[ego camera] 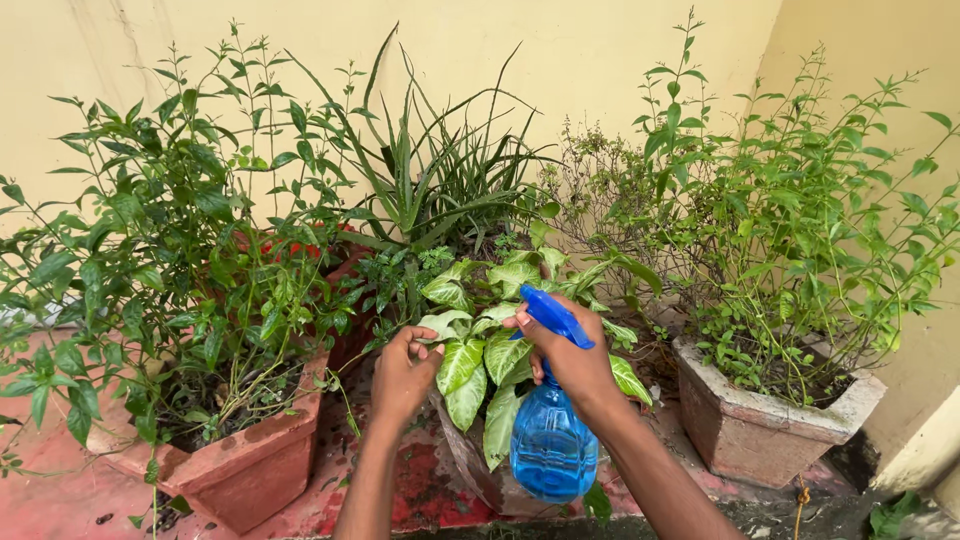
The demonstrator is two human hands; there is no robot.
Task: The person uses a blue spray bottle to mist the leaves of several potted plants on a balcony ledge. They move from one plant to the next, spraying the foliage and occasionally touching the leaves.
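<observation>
Two hands at the pale-veined, arrow-leaved potted plant (478, 370): the right hand (575, 362) grips a blue translucent plastic spray bottle (550, 440) just before it, while the left hand (402, 372) pinches a leaf. Best to hold that leaf steady and keep the nozzle close.

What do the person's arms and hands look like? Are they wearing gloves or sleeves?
No gloves and no sleeves show. The left hand and right hand are bare, and so are both forearms, slim and long, down to the picture's bottom edge. I can see no rings, watch or bracelets on them.
</observation>
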